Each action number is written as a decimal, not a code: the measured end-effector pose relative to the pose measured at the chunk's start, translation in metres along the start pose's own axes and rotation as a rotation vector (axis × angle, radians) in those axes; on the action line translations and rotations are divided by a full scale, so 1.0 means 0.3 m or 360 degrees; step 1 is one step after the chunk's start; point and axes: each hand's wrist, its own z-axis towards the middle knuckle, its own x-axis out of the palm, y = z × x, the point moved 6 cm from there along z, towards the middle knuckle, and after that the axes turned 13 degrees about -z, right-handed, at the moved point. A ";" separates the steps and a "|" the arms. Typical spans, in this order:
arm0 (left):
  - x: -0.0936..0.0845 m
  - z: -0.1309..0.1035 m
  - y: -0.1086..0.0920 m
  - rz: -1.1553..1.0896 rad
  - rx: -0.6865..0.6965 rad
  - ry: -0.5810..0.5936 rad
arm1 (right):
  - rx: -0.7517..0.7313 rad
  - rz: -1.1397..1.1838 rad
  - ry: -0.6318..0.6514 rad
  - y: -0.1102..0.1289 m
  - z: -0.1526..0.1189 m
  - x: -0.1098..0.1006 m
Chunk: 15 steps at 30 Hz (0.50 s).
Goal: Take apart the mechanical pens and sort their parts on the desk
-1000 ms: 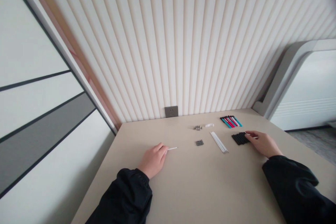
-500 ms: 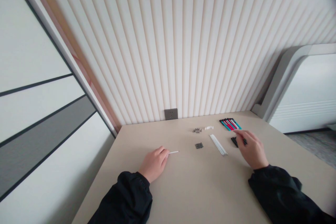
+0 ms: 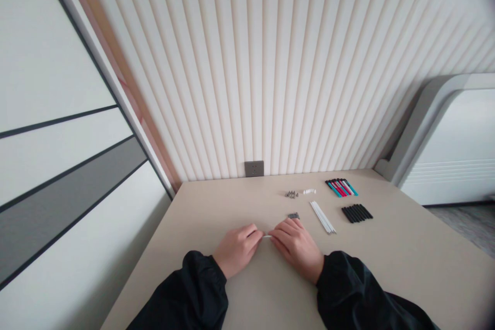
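Observation:
A thin white pen refill (image 3: 266,236) spans the small gap between my two hands over the front of the table. My left hand (image 3: 238,250) is closed, pinching its left part. The fingers of my right hand (image 3: 296,247) are closed round its tip end; whether they hold anything else is hidden. Just behind my right hand lies a patch of small grey metal pieces (image 3: 294,215), partly covered by the fingers. Further right, several white refills (image 3: 322,217) lie side by side, and beyond them is a row of black tubes (image 3: 357,213).
Toward the back of the table (image 3: 216,201) sit small grey cone-shaped pieces (image 3: 291,194) and small white pieces (image 3: 309,191). Coloured pen barrels (image 3: 341,187) with black ends lie at the back right. A ribbed wall (image 3: 255,62) with a socket (image 3: 254,168) rises behind.
My right hand has moved left from the black tubes to the refill's tip and closed there. The black tubes are now uncovered. My left hand still holds the refill, slightly further right.

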 end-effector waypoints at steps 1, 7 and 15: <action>0.002 0.001 0.001 -0.0004 -0.0005 -0.0001 | -0.0008 -0.0011 0.0016 -0.002 0.000 0.001; -0.013 -0.005 0.051 -0.0116 -0.0172 -0.0178 | 0.0269 -0.0166 0.0017 -0.158 -0.047 -0.056; -0.011 -0.014 0.083 -0.0291 -0.0158 -0.0308 | 0.1114 -0.0768 0.0183 -0.500 -0.251 -0.123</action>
